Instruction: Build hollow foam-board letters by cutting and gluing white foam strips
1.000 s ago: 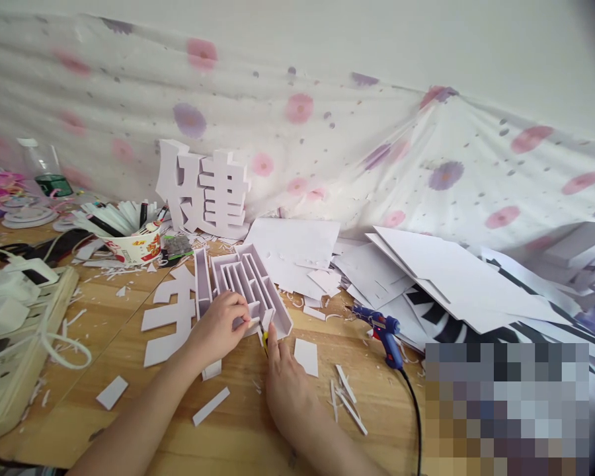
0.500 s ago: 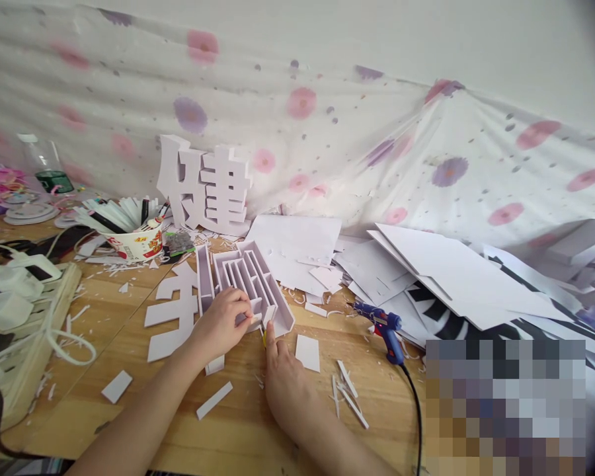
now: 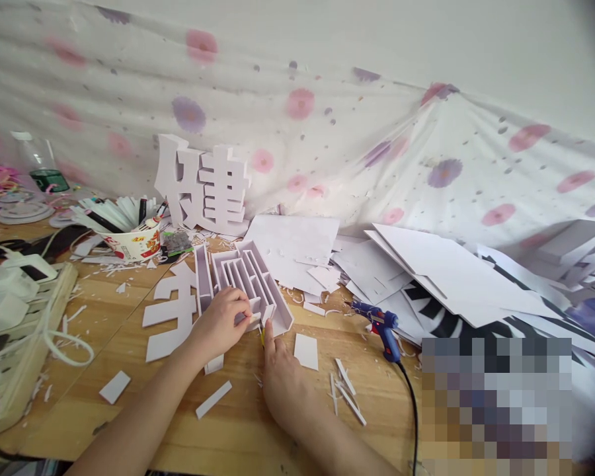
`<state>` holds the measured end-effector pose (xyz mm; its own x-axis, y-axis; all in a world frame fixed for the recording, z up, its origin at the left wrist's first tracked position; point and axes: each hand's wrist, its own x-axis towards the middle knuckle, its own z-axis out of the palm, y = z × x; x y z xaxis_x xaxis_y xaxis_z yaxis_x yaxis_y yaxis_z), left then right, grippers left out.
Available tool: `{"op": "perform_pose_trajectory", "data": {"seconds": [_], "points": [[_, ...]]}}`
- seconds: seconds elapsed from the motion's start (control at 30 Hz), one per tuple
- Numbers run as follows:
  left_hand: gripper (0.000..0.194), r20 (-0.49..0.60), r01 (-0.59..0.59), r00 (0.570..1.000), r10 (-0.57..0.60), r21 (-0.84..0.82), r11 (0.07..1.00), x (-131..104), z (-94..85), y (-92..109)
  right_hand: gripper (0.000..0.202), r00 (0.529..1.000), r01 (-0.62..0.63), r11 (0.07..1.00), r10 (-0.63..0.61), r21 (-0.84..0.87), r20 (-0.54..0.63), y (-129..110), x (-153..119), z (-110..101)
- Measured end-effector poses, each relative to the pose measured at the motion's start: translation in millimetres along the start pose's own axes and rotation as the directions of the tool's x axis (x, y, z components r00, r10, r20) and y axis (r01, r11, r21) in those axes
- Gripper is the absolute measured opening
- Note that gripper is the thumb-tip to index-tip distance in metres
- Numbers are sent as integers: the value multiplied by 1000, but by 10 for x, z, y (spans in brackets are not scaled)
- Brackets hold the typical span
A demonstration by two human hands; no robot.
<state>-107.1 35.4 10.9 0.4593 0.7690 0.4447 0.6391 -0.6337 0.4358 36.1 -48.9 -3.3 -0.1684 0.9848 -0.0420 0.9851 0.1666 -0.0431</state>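
A white foam-board letter form (image 3: 242, 264) with thin upright walls lies on the wooden table. At its near end my left hand (image 3: 223, 320) is closed, thumb and fingers pinching a small white foam-board strip (image 3: 254, 322). Just to the right, my right hand (image 3: 282, 367) is closed round a slim yellow craft knife (image 3: 263, 337), mostly hidden by the fingers. Its index finger stretches along the tool towards the form's near edge, and the tip is close to the strip. A flat white cut-out (image 3: 166, 314) lies left of the form.
A blue glue gun (image 3: 387, 324) with a black cord lies right. White board sheets (image 3: 451, 271) are stacked behind it. A finished white character (image 3: 203, 185) stands at the back beside a paper bowl (image 3: 136, 244) of sticks. A power strip (image 3: 44, 344) sits left; offcuts (image 3: 350, 396) are scattered.
The view has shifted slightly. Both hands keep nearly the same place and grip at the near end of the form.
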Motion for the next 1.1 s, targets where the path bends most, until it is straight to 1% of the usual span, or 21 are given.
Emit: {"op": "perform_pose_trajectory", "data": {"seconds": [0.17,0.27,0.37,0.43,0.53,0.6,0.67,0.73,0.8,0.83,0.9,1.0,1.1], "points": [[19,-4,-4,1000,4,-11,1000,4,-12,21,78,997,-75,993,77,96,-20,-25,14,-4],[18,-8,-7,1000,7,-13,1000,5,-11,20,79,995,-89,995,86,52,46,-52,32,-20],[17,-16,-13,1000,12,-13,1000,4,-6,9,77,994,-63,998,63,0,93,-67,41,-32],[17,-14,-19,1000,19,-8,1000,3,-4,4,75,996,-31,999,33,-26,79,-70,35,-39],[17,-2,-17,1000,17,1,1000,4,-9,6,69,1000,24,997,-23,-73,19,-63,11,-56],[18,1,-13,1000,13,1,1000,5,-13,9,67,997,73,992,-72,-102,13,-52,-6,-68],[18,-4,-14,1000,14,-8,1000,4,-15,9,66,995,98,990,-96,-104,18,-41,-15,-76],[18,-17,-20,1000,20,-21,1000,2,-13,5,69,999,49,997,-49,-53,6,-37,-12,-78],[18,-24,-32,999,31,-28,999,1,-8,-4,75,999,-41,999,41,35,-6,-46,4,-77],[19,-26,-40,999,39,-28,999,0,-4,-10,78,997,-80,994,80,74,3,-56,15,-75],[19,-32,-48,998,47,-22,999,0,5,-22,82,993,-118,987,114,106,42,-81,39,-70],[17,-37,-48,998,47,-15,999,0,16,-35,84,991,-105,993,100,52,87,-117,60,-53],[17,-21,-42,999,42,-14,999,1,15,-36,77,994,-55,998,57,-33,89,-132,55,-33]]}}
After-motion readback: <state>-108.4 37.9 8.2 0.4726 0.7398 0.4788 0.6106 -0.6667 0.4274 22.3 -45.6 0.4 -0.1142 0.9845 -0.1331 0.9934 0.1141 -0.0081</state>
